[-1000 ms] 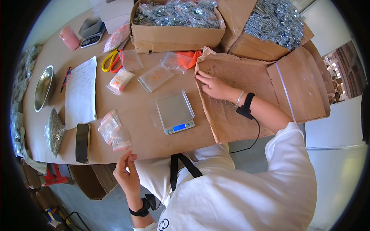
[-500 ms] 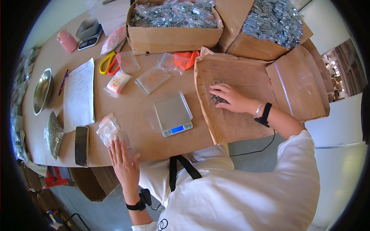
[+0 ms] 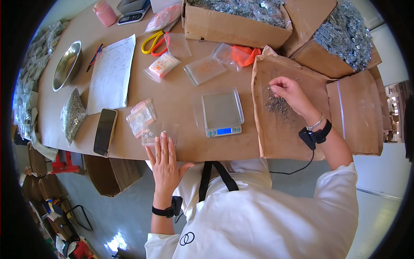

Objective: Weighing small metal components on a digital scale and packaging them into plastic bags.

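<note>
My left hand [image 3: 166, 166] lies flat at the table's front edge, fingers stretched out, the tips on a small clear zip bag [image 3: 148, 137]. A stack of similar zip bags [image 3: 141, 117] lies just beyond it. Over the shallow cardboard tray [image 3: 293, 140] on the right, my right hand [image 3: 290, 91] is closed in a pinch; whatever is between the fingertips is too small to name. Below it is a loose heap of small dark metal screws [image 3: 278, 105]. A small digital scale [image 3: 222, 111] with a lit blue display and a bare pan stands between my hands.
Cardboard boxes of bagged [image 3: 237, 30] and loose metal hardware [image 3: 345, 36] stand at the back. Scissors [image 3: 153, 43], a filled white packet [image 3: 162, 67], flat plastic bags [image 3: 205, 71], a written sheet [image 3: 113, 71], a phone [image 3: 105, 131], a bag of metal parts [image 3: 73, 114] and a steel bowl [image 3: 67, 65] lie leftward.
My right hand has gone from spread fingers on the screws to a pinch above them. My left fingertips now lie on one bag, more of which shows. The whole view has shifted.
</note>
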`<state>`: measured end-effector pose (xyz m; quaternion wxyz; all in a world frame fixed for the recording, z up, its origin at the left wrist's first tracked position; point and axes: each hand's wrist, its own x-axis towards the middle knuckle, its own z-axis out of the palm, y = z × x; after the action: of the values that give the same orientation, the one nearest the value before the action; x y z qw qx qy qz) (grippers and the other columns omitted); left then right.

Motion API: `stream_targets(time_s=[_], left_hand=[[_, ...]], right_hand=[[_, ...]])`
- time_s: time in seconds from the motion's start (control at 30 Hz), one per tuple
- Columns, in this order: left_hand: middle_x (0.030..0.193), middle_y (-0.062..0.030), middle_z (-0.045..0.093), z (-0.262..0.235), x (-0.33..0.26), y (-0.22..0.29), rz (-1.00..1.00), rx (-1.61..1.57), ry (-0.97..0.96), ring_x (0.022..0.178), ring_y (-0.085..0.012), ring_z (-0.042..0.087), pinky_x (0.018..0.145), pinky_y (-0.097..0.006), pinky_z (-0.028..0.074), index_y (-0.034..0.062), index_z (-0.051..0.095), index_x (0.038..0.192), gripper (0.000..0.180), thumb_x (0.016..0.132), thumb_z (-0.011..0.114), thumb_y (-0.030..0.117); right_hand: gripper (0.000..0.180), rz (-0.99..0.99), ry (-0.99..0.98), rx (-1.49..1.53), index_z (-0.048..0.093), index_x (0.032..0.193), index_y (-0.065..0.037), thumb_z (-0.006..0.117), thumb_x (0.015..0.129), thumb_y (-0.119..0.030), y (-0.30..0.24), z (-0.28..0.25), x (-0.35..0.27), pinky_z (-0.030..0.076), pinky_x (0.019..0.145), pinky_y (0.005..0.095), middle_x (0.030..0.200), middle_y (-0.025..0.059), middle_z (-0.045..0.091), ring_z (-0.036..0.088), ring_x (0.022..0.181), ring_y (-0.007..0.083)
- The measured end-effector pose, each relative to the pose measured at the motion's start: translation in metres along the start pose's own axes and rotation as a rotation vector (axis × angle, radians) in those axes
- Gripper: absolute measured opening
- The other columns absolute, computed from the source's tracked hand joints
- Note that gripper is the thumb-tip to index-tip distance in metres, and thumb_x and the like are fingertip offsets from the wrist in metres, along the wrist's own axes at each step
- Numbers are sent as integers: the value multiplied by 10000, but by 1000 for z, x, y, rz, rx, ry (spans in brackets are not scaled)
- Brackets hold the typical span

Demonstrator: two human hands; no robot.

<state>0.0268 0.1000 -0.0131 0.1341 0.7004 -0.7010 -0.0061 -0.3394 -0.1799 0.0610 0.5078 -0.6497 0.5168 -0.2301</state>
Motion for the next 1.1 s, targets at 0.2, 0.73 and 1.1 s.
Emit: stream_targets(time_s=[0.2, 0.73, 1.1], left_hand=[[1645, -135, 253, -2, 6, 7, -27, -44, -173, 1531, -325, 206, 1228, -584, 94, 26, 283, 1560, 1061, 735, 772, 479], [818, -74, 568, -26, -2, 6, -5, -378, 421, 703, -229, 611, 649, -318, 534, 121, 770, 1109, 449, 740, 658, -110], [860, -102, 682, -43, 37, 19, -304, -589, 413, 746, -185, 661, 665, -284, 512, 27, 733, 1040, 175, 905, 653, -50]], right_hand=[[178, -134, -367, -108, 675, 1096, -8, 659, 942, -94, -56, 98, 2, 537, 792, 297, 971, 66, 689, 663, 902, 160], [192, 374, -354, 1082, 637, 1180, -7, 603, 1001, -67, -68, 83, 6, 566, 755, 190, 1141, 103, 670, 661, 935, 124], [176, 724, -358, 2173, 601, 1048, 91, 460, 1015, -11, -48, 110, -31, 531, 558, 196, 991, 131, 590, 601, 813, 166]])
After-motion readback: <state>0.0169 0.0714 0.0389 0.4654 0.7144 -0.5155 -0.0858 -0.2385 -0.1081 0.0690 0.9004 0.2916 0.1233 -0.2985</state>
